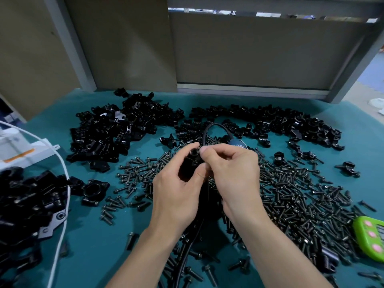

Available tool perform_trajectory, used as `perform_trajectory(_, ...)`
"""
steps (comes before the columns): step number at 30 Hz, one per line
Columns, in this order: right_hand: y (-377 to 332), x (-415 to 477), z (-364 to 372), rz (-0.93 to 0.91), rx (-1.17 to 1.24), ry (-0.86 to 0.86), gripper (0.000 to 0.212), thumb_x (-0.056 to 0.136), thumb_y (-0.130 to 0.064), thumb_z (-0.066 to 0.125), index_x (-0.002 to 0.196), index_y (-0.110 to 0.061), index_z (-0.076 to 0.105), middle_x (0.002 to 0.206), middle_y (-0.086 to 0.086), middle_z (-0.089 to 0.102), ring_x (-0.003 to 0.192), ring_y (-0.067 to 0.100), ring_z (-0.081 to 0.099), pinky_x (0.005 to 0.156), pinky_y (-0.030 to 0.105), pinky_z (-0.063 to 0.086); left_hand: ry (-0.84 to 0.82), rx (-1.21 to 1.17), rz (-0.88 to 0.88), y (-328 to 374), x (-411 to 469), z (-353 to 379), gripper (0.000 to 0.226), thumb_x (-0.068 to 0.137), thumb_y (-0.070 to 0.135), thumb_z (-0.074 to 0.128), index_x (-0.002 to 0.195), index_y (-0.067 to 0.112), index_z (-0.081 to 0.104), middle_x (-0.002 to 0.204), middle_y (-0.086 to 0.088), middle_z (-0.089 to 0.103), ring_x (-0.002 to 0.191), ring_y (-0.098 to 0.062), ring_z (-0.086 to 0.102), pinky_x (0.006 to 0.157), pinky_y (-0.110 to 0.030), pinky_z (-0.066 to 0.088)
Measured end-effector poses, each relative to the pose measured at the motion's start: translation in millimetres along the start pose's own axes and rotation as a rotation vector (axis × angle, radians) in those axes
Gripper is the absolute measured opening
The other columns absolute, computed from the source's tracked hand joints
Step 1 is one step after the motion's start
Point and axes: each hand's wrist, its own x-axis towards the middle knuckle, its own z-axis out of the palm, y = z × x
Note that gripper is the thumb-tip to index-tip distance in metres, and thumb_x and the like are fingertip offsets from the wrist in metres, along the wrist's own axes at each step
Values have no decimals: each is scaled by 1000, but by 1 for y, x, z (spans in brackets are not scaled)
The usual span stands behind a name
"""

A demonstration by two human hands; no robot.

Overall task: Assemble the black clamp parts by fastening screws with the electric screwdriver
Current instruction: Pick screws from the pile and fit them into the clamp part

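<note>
The black clamp part [189, 157] is showing a round hole. The left hand [176, 196] is gripping it; the right hand [230, 175] is pinching its edge.

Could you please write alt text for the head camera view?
A left hand and right hand hold a black clamp part above a teal mat. Loose screws cover the mat, piles of clamp parts lie behind, and a green device sits at right.

Two bare arms at the 6 o'clock edge: the left forearm [145, 256] and right forearm [276, 252] are unsleeved up to the wrist. The left hand [176, 196] and right hand [232, 175] are ungloved, with slim fingers [226, 151] and short, evenly trimmed nails [204, 150] on both thumbs. Knuckles ridge the right.
</note>
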Motion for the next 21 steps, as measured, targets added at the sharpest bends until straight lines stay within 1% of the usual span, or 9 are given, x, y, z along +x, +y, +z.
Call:
perform_trajectory(2, -1, 0, 2, 23, -13, -52, 12, 86, -20, 79, 77, -27, 83, 69, -3, 76, 71, 23, 72, 75, 49, 63, 20, 0, 12, -2, 0, 0, 36, 90, 59, 58, 125, 50, 65, 110, 34, 71, 97, 9, 68, 80, -10, 53)
perform_trajectory(5, -6, 6, -5, 78, 48, -190, 16, 90, -14, 74, 78, -17, 83, 55, -8, 63, 55, 10, 55, 60, 25, 51, 28, -32, 18, -4, 3, -3, 21, 96, 49, 59, 115, 46, 68, 102, 23, 75, 93, -3, 72, 79, -24, 58)
perform_trajectory(7, -12, 9, -13, 90, 70, -304, 20, 91, -4, 69, 84, -15, 85, 61, -8, 68, 56, 2, 58, 57, 13, 47, 10, -161, -29, -5, 7, -3, 16, 98, 42, 60, 109, 40, 72, 100, 13, 77, 93, -9, 72, 80, -29, 57)
perform_trajectory(9, -14, 11, -17, 91, 72, -378, 22, 89, 6, 69, 91, -11, 82, 75, -2, 75, 67, 4, 66, 65, 16, 53, -21, -375, -159, -2, 10, -1, 21, 98, 40, 58, 102, 29, 76, 98, 2, 77, 90, -10, 70, 76, -26, 52)
perform_trajectory(11, -14, 11, -17, 125, 85, -424, 18, 88, 10, 70, 93, -7, 74, 82, 3, 76, 70, 10, 68, 70, 22, 58, -51, -561, -333, 2, 11, 0, 29, 99, 43, 58, 97, 23, 79, 88, -5, 74, 75, -14, 61, 62, -26, 46)
perform_trajectory(14, -9, 13, -15, 132, 53, -417, 18, 88, 11, 72, 90, -6, 67, 80, 2, 78, 66, 13, 70, 68, 26, 58, -86, -538, -376, 1, 10, -2, 31, 100, 47, 54, 96, 31, 80, 71, 12, 66, 59, -3, 53, 51, -16, 40)
perform_trajectory(16, -6, 13, -14, 112, 23, -389, 19, 87, 11, 72, 91, -7, 69, 75, 1, 77, 65, 13, 70, 68, 26, 58, -104, -380, -316, -2, 9, 0, 30, 98, 51, 48, 104, 40, 74, 79, 19, 71, 67, 4, 62, 60, -18, 48)
perform_trajectory(18, -5, 14, -15, 75, -43, -379, 24, 88, 8, 73, 94, -15, 74, 78, 1, 79, 69, 11, 72, 73, 27, 59, -118, -252, -308, -6, 8, 2, 33, 94, 59, 44, 117, 49, 66, 107, 18, 74, 99, -1, 69, 85, -34, 57)
perform_trajectory(21, -4, 16, -18, 39, -107, -425, 27, 90, 5, 73, 99, -21, 77, 90, 1, 81, 88, 16, 77, 89, 33, 60, -171, -209, -294, -6, 7, -2, 35, 92, 65, 40, 122, 66, 57, 129, 24, 65, 123, 4, 59, 110, -45, 50)
